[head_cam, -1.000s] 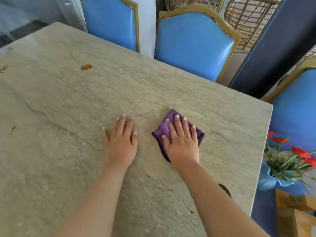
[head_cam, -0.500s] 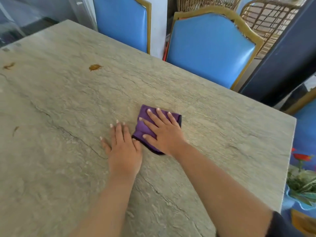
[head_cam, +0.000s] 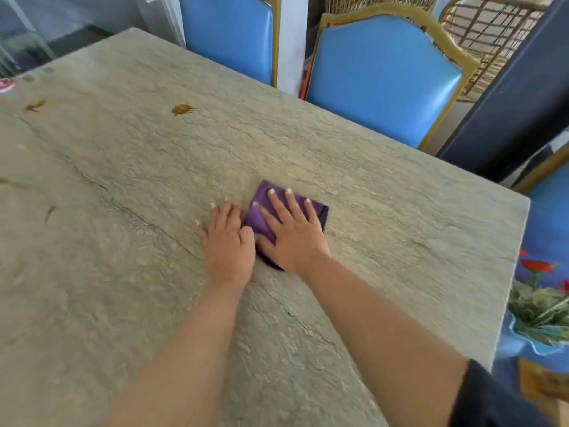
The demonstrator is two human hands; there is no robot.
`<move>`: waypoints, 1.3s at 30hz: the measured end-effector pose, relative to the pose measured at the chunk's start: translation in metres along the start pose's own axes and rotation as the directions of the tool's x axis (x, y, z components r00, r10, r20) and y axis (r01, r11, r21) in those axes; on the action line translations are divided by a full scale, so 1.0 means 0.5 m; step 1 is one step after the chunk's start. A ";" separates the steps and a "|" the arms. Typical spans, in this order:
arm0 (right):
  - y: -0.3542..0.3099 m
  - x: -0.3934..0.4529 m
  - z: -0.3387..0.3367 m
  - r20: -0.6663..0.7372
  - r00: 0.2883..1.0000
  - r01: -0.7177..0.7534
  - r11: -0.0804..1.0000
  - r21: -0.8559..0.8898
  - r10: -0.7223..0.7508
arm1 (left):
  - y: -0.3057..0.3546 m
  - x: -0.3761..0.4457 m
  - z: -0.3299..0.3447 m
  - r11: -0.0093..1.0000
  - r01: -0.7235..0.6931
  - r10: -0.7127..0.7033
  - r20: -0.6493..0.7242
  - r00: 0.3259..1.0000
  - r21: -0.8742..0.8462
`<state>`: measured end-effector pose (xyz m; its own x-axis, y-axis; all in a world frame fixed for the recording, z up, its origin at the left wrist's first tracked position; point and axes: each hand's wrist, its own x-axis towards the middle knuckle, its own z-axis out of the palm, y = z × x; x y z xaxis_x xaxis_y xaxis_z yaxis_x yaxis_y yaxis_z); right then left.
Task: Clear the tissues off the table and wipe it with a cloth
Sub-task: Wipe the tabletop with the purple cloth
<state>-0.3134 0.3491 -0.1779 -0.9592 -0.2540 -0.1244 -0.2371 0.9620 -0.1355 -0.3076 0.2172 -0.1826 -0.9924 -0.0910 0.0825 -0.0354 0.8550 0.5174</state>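
Two stains up-left of the cloth

Right hand (head_cam: 292, 235) pressed flat, fingers straight, on the cloth (head_cam: 261, 217) at frame centre. Left hand (head_cam: 226, 241) lay flat just beside it, nearer the brown stain (head_cam: 182, 109) at upper left.

Folded purple cloth (head_cam: 261, 217) flat on stone table (head_cam: 123, 272), mid-right area.

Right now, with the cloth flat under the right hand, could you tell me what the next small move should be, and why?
Probably slide the purple cloth away and to the left, toward the brown stain. The right hand presses flat on the cloth, the left hand rests flat on the table beside it, and that stain, with more brown marks further left, is unwiped. No tissues are visible.
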 end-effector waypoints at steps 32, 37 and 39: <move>-0.276 -0.383 0.090 -0.062 0.977 -0.200 0.978 0.056 0.204 | -0.187 -0.257 -0.113 0.929 -0.369 0.370 0.117 0.922 -0.025; -0.168 -0.491 0.109 -0.136 0.956 -0.259 0.966 0.015 0.258 | -0.197 -0.310 -0.126 0.862 -0.506 0.490 0.234 0.840 0.012; -0.150 -0.458 0.094 -0.124 0.850 -0.510 0.859 0.055 0.512 | -0.202 -0.331 -0.128 0.829 -0.555 0.516 0.292 0.805 0.064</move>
<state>-0.0687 0.3302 -0.1853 -0.9557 0.2896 -0.0537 0.2938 0.9499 -0.1069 -0.1322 0.1132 -0.1943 -0.8515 0.5176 0.0844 0.5141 0.7921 0.3292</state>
